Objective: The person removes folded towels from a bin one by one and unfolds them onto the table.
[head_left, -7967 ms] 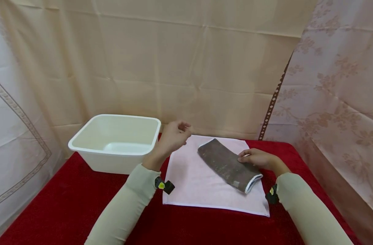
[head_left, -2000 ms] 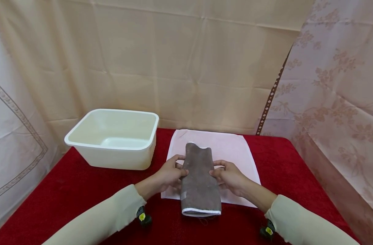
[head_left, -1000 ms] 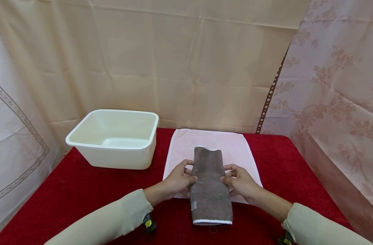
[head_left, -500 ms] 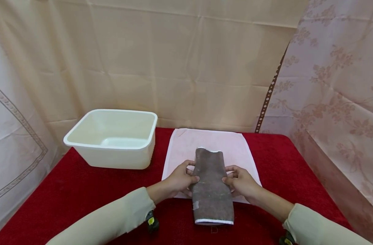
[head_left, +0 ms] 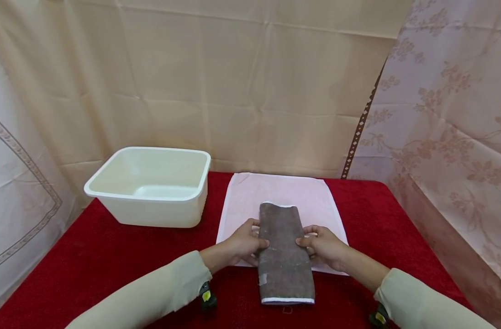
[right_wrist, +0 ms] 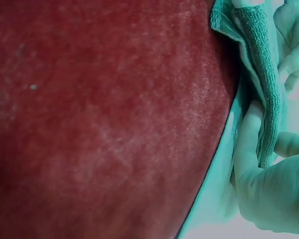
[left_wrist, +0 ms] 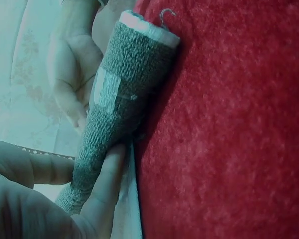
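Observation:
A folded brown towel (head_left: 283, 256) with white hems is held lengthwise, its near end over the red cloth and its far end over a pink towel (head_left: 275, 187). My left hand (head_left: 244, 242) pinches its left edge, thumb on top. My right hand (head_left: 326, 246) pinches the opposite edge in the same way. In the left wrist view, the brown towel (left_wrist: 124, 74) shows a pale label and a loose thread at its hem, between thumb and fingers of the left hand (left_wrist: 35, 199). Layered folds of the brown towel (right_wrist: 261, 55) appear in the right wrist view, gripped by the right hand (right_wrist: 274, 194).
A cream plastic basin (head_left: 164, 212) stands at the back left, with nothing visible inside. Red cloth (head_left: 151, 269) covers the table. A beige curtain (head_left: 234, 91) hangs behind, and a patterned curtain (head_left: 460, 137) hangs at the right.
Eight seconds ago the brown towel lay slanted on the pink towel under the right hand alone. It now points toward me between both hands. In the last second it has barely shifted.

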Available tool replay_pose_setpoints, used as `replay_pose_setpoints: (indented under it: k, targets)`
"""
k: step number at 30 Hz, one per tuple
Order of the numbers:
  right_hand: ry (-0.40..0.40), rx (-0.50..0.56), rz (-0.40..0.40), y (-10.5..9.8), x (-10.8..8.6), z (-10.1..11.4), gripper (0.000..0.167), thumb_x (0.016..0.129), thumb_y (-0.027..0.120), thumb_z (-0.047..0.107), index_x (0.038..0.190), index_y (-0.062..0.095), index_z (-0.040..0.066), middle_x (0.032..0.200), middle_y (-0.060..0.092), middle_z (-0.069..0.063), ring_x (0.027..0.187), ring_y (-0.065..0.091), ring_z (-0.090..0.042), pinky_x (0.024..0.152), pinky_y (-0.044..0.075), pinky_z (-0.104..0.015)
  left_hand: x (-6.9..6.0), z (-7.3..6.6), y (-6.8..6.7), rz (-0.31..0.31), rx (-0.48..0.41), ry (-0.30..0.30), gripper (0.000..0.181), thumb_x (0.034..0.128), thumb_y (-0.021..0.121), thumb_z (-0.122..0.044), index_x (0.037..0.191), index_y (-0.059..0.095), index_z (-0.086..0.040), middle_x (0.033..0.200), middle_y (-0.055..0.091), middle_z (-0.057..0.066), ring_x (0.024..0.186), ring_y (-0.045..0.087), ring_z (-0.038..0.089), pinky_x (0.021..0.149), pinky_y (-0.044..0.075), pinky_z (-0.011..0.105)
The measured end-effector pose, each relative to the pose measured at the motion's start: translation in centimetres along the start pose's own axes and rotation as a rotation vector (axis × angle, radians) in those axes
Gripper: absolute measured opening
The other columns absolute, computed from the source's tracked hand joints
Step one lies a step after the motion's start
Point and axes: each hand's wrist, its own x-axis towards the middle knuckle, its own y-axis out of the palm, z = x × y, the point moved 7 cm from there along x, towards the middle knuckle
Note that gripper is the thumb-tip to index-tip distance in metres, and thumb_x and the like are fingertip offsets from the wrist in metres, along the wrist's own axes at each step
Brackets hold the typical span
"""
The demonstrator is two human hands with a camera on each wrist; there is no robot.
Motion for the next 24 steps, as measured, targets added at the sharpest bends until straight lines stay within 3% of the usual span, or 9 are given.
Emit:
replay_pose_setpoints:
  k: [6, 13, 24]
  targets:
    - [-0.026, 0.006, -0.005, 0.1, 0.1, 0.6, 0.050, 0.096, 0.062, 0.004, 0.137, 0.036, -0.007, 0.097, 0.071, -0.012, 0.077, 0.073, -0.020, 0.069, 0.061, -0.038, -0.3, -0.2, 0.3, 0.004, -0.051, 0.017, 0.065, 0.0922, 0.062, 0.009, 0.147, 0.032, -0.008, 0.104, 0.065, 0.019, 0.076, 0.072, 0.028, 0.061, 0.061, 0.052]
    - [-0.066, -0.025, -0.061, -0.8, -0.7, 1.4, 0.050, 0.097, 0.063, 0.003, 0.140, 0.039, -0.005, 0.095, 0.065, -0.012, 0.074, 0.071, -0.022, 0.066, 0.062, -0.041, -0.1, -1.7, 0.7, -0.036, -0.027, 0.077, 0.068, 0.0911, 0.065, 0.007, 0.150, 0.036, -0.009, 0.105, 0.060, 0.018, 0.074, 0.069, 0.026, 0.057, 0.061, 0.044]
    - [-0.075, -0.118, -0.125, -3.8, -1.6, 1.1, 0.055, 0.097, 0.066, 0.007, 0.143, 0.039, -0.005, 0.095, 0.065, -0.012, 0.076, 0.070, -0.023, 0.068, 0.062, -0.044, 1.3, -2.4, 3.1, -0.024, -0.062, 0.099, 0.065, 0.0908, 0.065, 0.008, 0.148, 0.040, -0.011, 0.103, 0.059, 0.017, 0.072, 0.069, 0.026, 0.055, 0.060, 0.044]
